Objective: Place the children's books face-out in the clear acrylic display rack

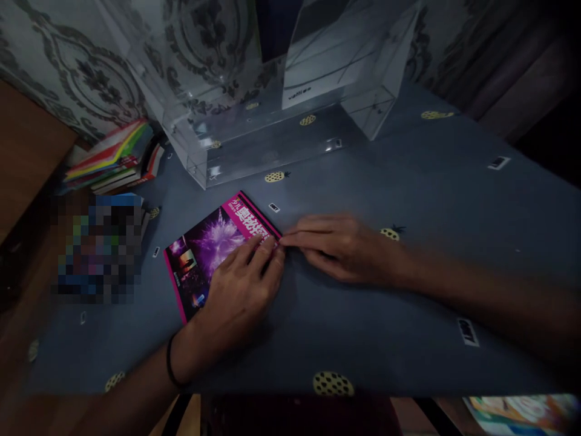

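Observation:
A book [213,239] with a purple firework picture and a pink border lies shut and tilted on the blue tablecloth. Across its lower right part rests my left hand [247,284], flat, palm down, fingers stretched over the cover; a black band circles the wrist. At the book's right corner, the fingertips of my right hand [336,248] come together and pinch the edge. That hand is slightly blurred, and its grip is only partly visible.
A clear acrylic rack [195,163] stands at the back, with a white "vallino"-like printed panel [327,66] inside. Stacked books [113,154] sit at the left, with a pixelated pile [100,248] before them. The pineapple-print tablecloth [408,181] ends at the front edge.

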Motion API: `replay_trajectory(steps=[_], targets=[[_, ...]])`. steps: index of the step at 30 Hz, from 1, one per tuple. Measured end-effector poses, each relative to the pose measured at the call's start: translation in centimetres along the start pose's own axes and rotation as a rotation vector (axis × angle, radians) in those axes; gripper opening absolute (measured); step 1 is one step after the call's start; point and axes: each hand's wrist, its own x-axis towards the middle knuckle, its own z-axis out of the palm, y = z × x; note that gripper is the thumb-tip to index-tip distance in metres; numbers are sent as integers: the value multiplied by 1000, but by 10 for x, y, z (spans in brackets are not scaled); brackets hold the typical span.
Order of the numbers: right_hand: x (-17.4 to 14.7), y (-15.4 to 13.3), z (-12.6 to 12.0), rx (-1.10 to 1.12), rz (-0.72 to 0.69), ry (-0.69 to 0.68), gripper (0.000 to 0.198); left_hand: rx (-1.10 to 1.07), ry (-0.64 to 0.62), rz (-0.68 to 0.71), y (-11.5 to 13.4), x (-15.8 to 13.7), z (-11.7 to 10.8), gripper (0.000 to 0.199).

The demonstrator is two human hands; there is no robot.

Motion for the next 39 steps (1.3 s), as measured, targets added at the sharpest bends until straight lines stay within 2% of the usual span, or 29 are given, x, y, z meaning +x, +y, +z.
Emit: replay_trajectory(steps=[5, 9, 17, 21, 26, 31, 35, 39], targets=[[-3, -6, 0, -256, -96, -64, 28, -37, 47, 6, -1, 0, 1, 28], [-3, -10, 1, -363, -103, -74, 27, -57, 69, 0, -2, 1, 1, 26], [-2, -12, 0, -401, -117, -89, 33, -89, -60, 30, -2, -13, -4, 39], [-2, -13, 0, -422, -107, -80, 32, -86, -93, -19, 0, -34, -13, 39], [-2, -12, 2, -409, -136, -49, 32, -90, -19, -125, -4, -76, -23, 33], [-4, -9, 4, -383, -159, -28, 30, -117, -4, -283, -16, -122, -38, 27], [-7, -8, 6, -383, -165, -23, 26, -226, 22, -420, -24, -150, -45, 25], [-6, -13, 4, -403, -155, -71, 27, -362, 67, -465, -26, -158, -41, 25]])
